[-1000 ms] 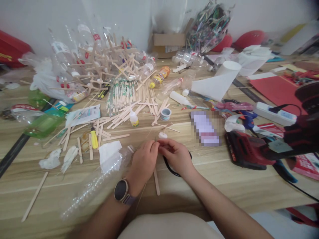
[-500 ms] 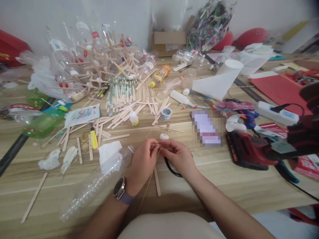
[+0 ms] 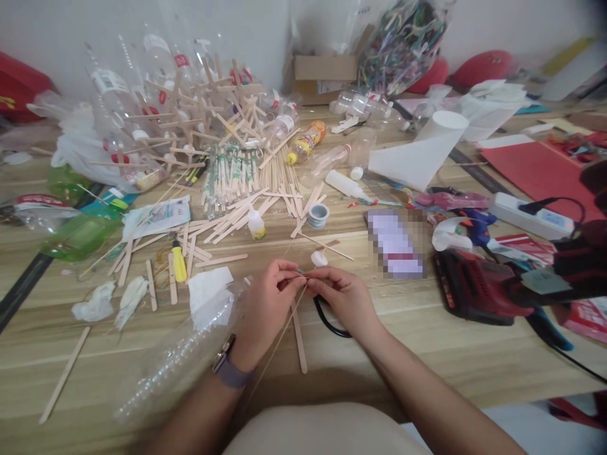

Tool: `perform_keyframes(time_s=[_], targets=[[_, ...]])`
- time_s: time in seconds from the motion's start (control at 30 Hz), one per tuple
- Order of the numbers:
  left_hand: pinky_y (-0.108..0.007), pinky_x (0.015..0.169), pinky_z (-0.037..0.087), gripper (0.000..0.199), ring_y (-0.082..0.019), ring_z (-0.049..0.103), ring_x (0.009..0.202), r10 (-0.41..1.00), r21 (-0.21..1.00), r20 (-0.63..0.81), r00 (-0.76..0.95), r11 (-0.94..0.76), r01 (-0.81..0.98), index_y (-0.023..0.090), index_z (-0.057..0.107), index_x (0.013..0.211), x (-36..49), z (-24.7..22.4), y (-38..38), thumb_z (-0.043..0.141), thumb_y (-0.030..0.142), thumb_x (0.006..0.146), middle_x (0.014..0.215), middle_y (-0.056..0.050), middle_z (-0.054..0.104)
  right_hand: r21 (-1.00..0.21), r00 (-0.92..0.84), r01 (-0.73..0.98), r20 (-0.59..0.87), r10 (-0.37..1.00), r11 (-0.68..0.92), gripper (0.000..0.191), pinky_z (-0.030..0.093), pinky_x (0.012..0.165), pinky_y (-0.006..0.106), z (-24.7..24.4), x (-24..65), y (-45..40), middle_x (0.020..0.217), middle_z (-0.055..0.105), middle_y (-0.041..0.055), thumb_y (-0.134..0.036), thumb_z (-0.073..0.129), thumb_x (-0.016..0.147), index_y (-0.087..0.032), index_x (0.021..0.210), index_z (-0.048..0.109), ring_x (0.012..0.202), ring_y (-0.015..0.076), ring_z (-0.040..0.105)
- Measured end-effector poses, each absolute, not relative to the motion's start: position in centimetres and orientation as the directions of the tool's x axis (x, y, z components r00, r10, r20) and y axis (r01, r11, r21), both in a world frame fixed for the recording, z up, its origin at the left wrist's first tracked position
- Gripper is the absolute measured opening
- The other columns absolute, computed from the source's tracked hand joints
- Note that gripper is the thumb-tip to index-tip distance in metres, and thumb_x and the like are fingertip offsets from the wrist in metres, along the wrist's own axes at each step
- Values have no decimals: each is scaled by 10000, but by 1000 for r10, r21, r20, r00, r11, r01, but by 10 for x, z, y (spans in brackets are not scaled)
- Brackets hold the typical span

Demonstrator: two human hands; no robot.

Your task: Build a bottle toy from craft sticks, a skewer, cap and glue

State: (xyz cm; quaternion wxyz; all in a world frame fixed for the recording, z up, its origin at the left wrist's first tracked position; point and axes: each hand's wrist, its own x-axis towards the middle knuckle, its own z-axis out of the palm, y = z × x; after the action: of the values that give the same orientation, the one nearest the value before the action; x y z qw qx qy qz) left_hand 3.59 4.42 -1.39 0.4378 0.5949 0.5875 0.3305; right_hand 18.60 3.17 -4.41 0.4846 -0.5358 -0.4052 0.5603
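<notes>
A thin pale strand runs from between my fingertips down toward the table's front edge. My left hand pinches it, with a watch on that wrist. Close beside it, my right hand pinches the strand too, and the fingertips of both hands nearly meet. Under the hands lies a wooden stick. Just beyond the fingers is a white bottle cap, and a black cable loop curves below my right hand. A clear plastic bottle lies left of my left hand.
Wooden sticks, a glue bottle and a small grey-blue cup lie ahead. A yellow-handled screwdriver is at left. On the right are a pixelated flat object, a red-black power tool and a power strip.
My left hand has turned slightly, its watch now seen more edge-on. The fingertips of both hands have shifted a little, and the strand's lower end has swung left.
</notes>
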Motion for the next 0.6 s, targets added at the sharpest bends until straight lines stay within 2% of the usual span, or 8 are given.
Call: perform_keyframes(time_s=[0.2, 0.37, 0.47, 0.6], targets=[[-275, 679, 495, 132, -171, 683, 727, 982, 936, -165, 88, 128, 328, 205, 601, 861, 35, -14, 45, 664, 298, 791, 784, 4, 742, -969, 27, -133, -215, 976, -209, 251, 534, 637, 298, -41, 186, 31, 626, 704, 6, -427, 774, 660, -205, 760, 713, 606, 161, 655], [-282, 715, 512, 97, -174, 678, 753, 982, 951, -161, 94, 129, 282, 199, 691, 810, 36, -17, 46, 660, 285, 779, 800, -11, 748, -968, 17, -129, -220, 975, -216, 259, 515, 633, 290, -40, 185, 31, 619, 687, -2, -438, 765, 675, -205, 772, 705, 606, 155, 640], [-294, 765, 517, 127, -180, 682, 808, 982, 959, -155, 106, 123, 256, 200, 723, 853, 36, -18, 46, 645, 282, 794, 854, -23, 756, -968, 10, -125, -222, 975, -219, 264, 512, 639, 291, -41, 185, 31, 633, 687, -3, -443, 762, 674, -208, 776, 700, 615, 154, 638], [-289, 748, 526, 265, -168, 674, 788, 981, 972, -145, 131, 116, 204, 188, 678, 1053, 36, -20, 46, 629, 293, 815, 865, -21, 734, -968, 2, -120, -222, 975, -220, 272, 512, 637, 296, -40, 184, 31, 633, 679, -10, -458, 764, 666, -215, 758, 684, 612, 155, 631]])
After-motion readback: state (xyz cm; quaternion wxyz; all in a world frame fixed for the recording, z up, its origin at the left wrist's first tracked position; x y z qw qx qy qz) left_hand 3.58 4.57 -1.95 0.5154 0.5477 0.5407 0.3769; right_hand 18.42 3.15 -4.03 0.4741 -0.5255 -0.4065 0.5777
